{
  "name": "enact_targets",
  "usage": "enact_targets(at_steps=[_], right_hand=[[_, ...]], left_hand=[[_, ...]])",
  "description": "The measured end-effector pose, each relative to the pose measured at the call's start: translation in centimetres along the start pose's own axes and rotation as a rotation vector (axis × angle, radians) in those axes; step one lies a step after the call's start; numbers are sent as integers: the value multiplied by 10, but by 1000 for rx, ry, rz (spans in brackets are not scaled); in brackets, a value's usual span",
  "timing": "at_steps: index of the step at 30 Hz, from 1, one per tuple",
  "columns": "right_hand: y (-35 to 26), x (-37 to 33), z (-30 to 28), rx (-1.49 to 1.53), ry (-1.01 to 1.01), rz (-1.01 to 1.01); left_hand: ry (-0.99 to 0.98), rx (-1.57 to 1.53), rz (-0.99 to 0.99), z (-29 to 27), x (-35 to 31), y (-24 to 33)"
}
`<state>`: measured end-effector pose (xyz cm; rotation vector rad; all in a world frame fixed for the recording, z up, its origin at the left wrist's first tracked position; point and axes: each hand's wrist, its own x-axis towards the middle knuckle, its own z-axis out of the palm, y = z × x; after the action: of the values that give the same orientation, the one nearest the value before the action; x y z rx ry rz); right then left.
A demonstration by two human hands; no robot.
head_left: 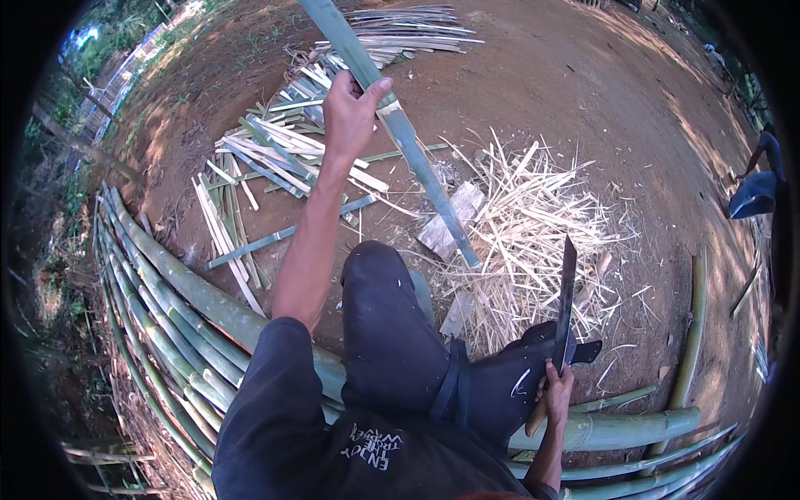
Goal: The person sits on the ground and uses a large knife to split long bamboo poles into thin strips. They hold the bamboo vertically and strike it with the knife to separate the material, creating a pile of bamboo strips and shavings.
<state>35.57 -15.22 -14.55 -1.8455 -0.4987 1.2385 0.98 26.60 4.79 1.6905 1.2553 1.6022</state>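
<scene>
My left hand (pixel 351 117) is closed round a long split bamboo strip (pixel 414 154), held out in front of me. The strip's near end reaches down to the pile of pale shavings (pixel 533 242), close by a wooden block (pixel 452 220); whether it touches the block I cannot tell. Low on the right, my right hand (pixel 553 392) grips a machete (pixel 566 292) with a dark blade. The blade points up and away from me, apart from the strip. Part of the machete's handle is hidden behind my fingers.
Split bamboo pieces (pixel 279 150) lie scattered on the dirt ahead to the left, with a stack of thin strips (pixel 408 29) beyond. Whole bamboo poles (pixel 183 283) run along my left side, and more poles (pixel 617 429) lie at my right. Another person (pixel 758 183) is at the far right.
</scene>
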Motion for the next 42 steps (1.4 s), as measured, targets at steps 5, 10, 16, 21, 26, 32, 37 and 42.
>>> enact_targets(at_steps=[5, 10, 16, 21, 26, 32, 37, 42], right_hand=[[0, 2, -6, 0, -31, 29], [2, 3, -13, 20, -45, 42], [4, 2, -11, 53, -54, 27], [3, 0, -8, 58, -56, 12], [1, -4, -4, 28, -107, 12], [0, -7, 1, 11, -106, 16], [3, -2, -1, -4, -113, 10], [0, -5, 2, 32, -109, 8]], left_hand=[[-15, 20, 98, 43, -5, 16], [-23, 48, 81, 59, -13, 37], [-16, 106, 199, 59, -17, 40], [-97, 253, 78, 63, -31, 37], [-140, 307, 6, 57, -46, -6], [-177, 320, 1, 48, -45, -10], [-335, 316, 49, 34, -28, -12], [-76, 59, 240, 20, -10, 0]])
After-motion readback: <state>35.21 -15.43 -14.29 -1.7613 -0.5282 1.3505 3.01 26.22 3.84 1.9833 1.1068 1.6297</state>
